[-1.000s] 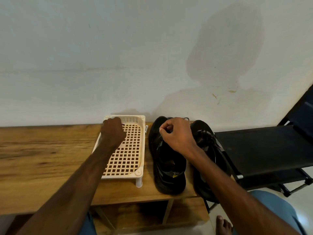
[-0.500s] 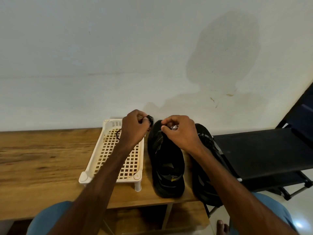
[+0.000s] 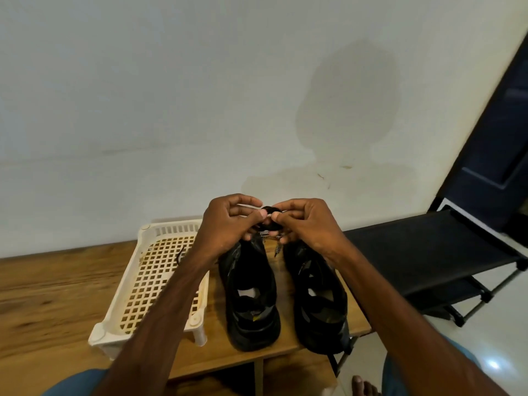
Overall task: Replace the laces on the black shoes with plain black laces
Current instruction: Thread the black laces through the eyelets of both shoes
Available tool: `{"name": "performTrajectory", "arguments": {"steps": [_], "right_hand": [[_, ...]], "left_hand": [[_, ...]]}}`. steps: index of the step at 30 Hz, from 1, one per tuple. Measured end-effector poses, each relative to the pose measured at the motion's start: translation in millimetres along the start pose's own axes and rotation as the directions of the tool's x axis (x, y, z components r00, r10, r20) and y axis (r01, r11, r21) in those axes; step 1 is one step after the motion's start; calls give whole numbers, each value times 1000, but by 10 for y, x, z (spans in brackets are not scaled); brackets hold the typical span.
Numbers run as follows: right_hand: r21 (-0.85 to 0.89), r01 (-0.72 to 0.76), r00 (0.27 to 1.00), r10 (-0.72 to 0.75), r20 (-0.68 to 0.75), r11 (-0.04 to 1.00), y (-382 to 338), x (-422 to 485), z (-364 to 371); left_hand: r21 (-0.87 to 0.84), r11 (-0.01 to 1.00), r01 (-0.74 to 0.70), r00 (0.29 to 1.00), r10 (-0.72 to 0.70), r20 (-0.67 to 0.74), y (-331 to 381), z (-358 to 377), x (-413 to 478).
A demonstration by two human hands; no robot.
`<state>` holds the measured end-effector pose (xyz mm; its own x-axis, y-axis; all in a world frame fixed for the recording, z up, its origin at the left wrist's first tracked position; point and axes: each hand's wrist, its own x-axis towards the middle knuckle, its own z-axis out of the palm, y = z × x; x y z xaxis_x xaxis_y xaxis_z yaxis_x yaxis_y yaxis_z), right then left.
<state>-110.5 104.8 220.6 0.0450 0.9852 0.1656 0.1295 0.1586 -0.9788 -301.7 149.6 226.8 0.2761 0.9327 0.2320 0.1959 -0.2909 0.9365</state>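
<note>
Above the toe ends of the two black shoes, the person holds both hands up, close together. The left hand (image 3: 228, 224) and the right hand (image 3: 308, 227) both pinch one small coiled black lace (image 3: 268, 210) between thumb and fingertips, so each hand is closed on this bundle. I judge the step is to open the coil of the new lace.

Both shoes stand on the wooden table (image 3: 57, 295), heels toward the person: one black shoe (image 3: 251, 298) just beside the cream plastic tray (image 3: 160, 281), the other black shoe (image 3: 317, 307) near the table's right edge. A speckled black-and-white lace (image 3: 277, 248) hangs just under the hands. I cannot tell if a finger holds it or if it comes out from a shoe. A thin black strand (image 3: 180, 256) lies in the tray, maybe the second new lace.

To do this well, I think one hand should keep the coil loosely while the other finds a free tip and unwinds turn by turn. Pulling hard from the middle could make a knot. The speckled lace should stay apart from the black one, so the two do not mix. It seems better to lay the opened lace straight on the table before any threading.
</note>
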Motion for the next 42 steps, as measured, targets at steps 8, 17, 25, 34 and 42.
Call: {"name": "performTrajectory", "arguments": {"steps": [8,17,25,34,42], "right_hand": [[-35,-44,982,37,-183,998,70,-99,-291],[326,-29,959,118,-259,945,41,-139,-459],[515,-13,985,101,-143,857,19,-122,-474],[77,1,982,-15,186,997,110,-165,15],[293,-161,983,126,135,942,-81,-135,-378]], "left_hand": [[378,905,-195,980,159,122,-68,73,47],[-288,952,108,979,-152,-136,-164,-151,116],[-785,612,97,932,-332,-143,-176,-273,78],[-465,881,87,966,40,256,148,167,-42],[-898,437,57,926,-359,-116,-224,-422,171]]}}
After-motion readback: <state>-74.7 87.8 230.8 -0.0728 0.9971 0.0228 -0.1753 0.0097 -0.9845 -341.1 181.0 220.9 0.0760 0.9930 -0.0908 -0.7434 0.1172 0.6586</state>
